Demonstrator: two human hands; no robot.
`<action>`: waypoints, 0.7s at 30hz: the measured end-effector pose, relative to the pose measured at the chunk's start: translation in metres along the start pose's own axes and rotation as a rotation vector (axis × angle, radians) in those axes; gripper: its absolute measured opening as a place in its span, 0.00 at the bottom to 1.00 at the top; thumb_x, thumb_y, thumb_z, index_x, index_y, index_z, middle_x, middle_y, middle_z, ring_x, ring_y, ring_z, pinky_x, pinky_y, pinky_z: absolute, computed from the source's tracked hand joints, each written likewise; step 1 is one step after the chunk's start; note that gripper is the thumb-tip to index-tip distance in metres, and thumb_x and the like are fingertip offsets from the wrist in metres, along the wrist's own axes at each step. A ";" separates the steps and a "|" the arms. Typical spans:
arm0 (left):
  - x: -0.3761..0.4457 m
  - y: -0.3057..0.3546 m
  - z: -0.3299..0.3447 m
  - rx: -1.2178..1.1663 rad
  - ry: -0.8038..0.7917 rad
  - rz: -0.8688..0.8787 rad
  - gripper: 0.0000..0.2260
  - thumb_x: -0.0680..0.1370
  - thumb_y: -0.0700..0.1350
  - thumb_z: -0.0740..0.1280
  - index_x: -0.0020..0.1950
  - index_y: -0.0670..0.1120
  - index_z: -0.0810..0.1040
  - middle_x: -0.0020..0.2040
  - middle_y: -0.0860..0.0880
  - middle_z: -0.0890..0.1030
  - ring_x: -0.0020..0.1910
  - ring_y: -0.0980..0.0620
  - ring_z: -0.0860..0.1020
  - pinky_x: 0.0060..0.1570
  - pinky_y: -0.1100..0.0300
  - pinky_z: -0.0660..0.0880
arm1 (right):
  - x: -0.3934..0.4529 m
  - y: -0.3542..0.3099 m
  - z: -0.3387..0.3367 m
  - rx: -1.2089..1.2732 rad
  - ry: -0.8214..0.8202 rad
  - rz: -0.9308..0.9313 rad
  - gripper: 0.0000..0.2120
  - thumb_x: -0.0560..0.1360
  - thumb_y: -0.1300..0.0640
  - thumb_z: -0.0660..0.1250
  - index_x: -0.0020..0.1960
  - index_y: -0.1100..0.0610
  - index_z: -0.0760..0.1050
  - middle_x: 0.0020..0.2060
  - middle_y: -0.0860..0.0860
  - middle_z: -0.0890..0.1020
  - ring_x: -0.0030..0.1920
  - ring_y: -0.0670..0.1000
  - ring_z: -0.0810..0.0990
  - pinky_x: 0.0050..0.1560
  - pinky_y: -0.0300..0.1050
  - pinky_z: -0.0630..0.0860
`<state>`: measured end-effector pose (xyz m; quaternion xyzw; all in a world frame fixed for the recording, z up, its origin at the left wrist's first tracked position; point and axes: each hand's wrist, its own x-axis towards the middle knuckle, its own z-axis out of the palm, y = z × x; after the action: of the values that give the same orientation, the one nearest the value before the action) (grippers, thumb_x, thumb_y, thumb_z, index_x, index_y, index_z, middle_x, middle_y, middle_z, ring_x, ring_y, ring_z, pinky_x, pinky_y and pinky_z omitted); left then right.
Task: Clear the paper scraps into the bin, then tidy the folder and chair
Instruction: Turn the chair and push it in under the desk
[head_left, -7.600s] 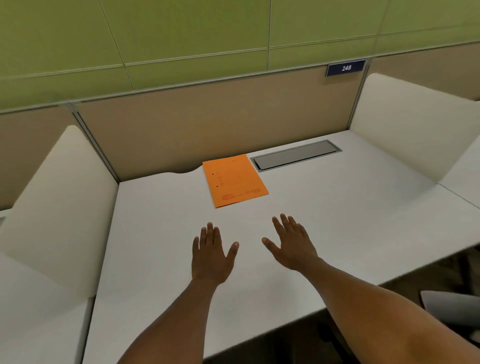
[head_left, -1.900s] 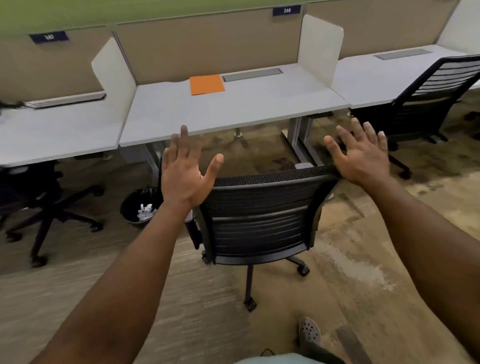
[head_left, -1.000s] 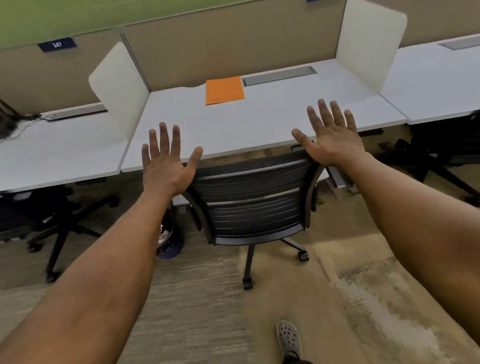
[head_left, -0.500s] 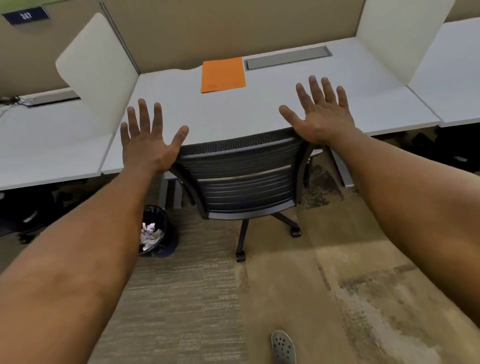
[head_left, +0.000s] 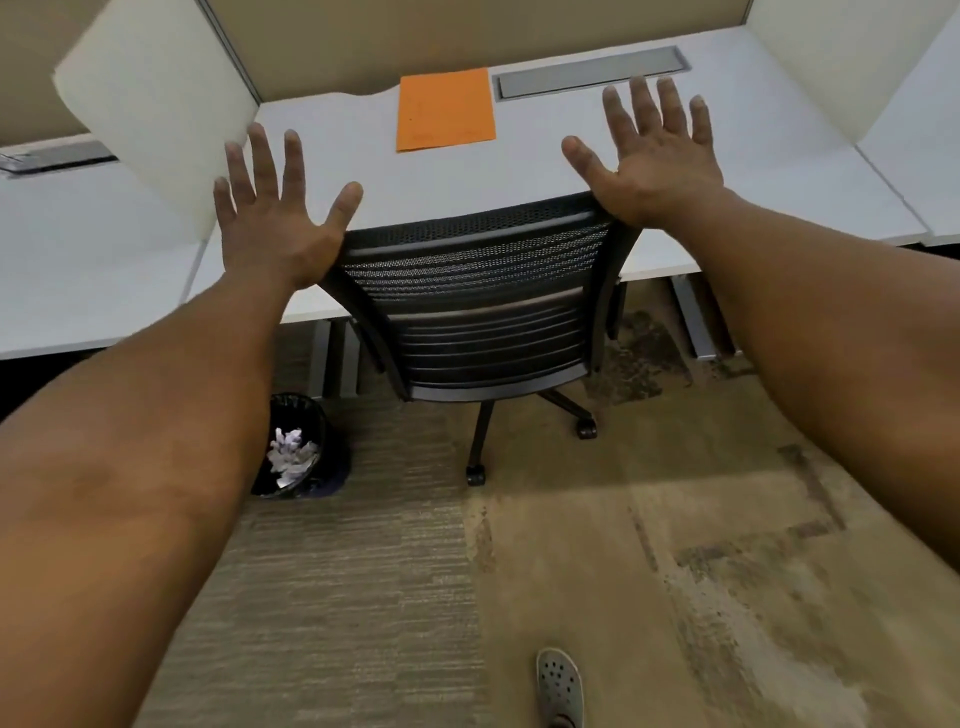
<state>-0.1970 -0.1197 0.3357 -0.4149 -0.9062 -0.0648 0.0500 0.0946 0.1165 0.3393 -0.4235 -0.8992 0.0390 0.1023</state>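
A black mesh-backed office chair (head_left: 478, 312) stands pushed in against the white desk (head_left: 332, 156), its seat hidden under the desktop. My left hand (head_left: 275, 218) rests flat on the top left corner of the backrest, fingers spread. My right hand (head_left: 652, 156) rests on the top right corner, fingers spread too. An orange folder (head_left: 445, 109) lies flat at the back of the desk. A black bin (head_left: 306, 441) on the floor under the desk's left side holds white paper scraps (head_left: 290, 457).
White divider panels (head_left: 156, 119) stand at both sides of the desk, with neighbouring desks beyond. A grey cable tray lid (head_left: 589, 78) is set in the desktop beside the folder. My shoe (head_left: 558, 686) is on the carpet behind the chair.
The chair has rolled forward from the open floor until its backrest meets the desk edge, both hands staying on its top. I have stepped closer to the desk.
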 end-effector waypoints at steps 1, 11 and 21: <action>0.005 0.000 0.000 0.001 -0.001 0.006 0.42 0.70 0.77 0.37 0.78 0.56 0.37 0.79 0.49 0.35 0.77 0.48 0.34 0.74 0.46 0.36 | 0.003 0.001 0.000 0.004 -0.004 0.000 0.47 0.68 0.21 0.32 0.79 0.47 0.43 0.79 0.51 0.44 0.77 0.52 0.38 0.74 0.57 0.34; 0.026 -0.016 0.004 -0.042 -0.028 0.011 0.42 0.71 0.77 0.38 0.79 0.56 0.39 0.80 0.51 0.38 0.77 0.48 0.36 0.74 0.45 0.39 | 0.020 -0.012 0.004 0.016 0.042 0.001 0.47 0.69 0.22 0.32 0.79 0.48 0.45 0.79 0.51 0.48 0.78 0.52 0.42 0.75 0.57 0.38; 0.031 -0.017 0.009 -0.025 -0.043 -0.006 0.32 0.78 0.67 0.42 0.80 0.54 0.48 0.80 0.50 0.42 0.78 0.47 0.42 0.75 0.44 0.43 | 0.019 -0.012 0.003 -0.042 -0.023 0.008 0.48 0.69 0.23 0.31 0.79 0.50 0.47 0.79 0.52 0.50 0.78 0.51 0.42 0.75 0.55 0.37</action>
<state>-0.2304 -0.1054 0.3297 -0.4143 -0.9073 -0.0675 0.0251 0.0731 0.1233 0.3410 -0.4289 -0.8992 0.0252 0.0830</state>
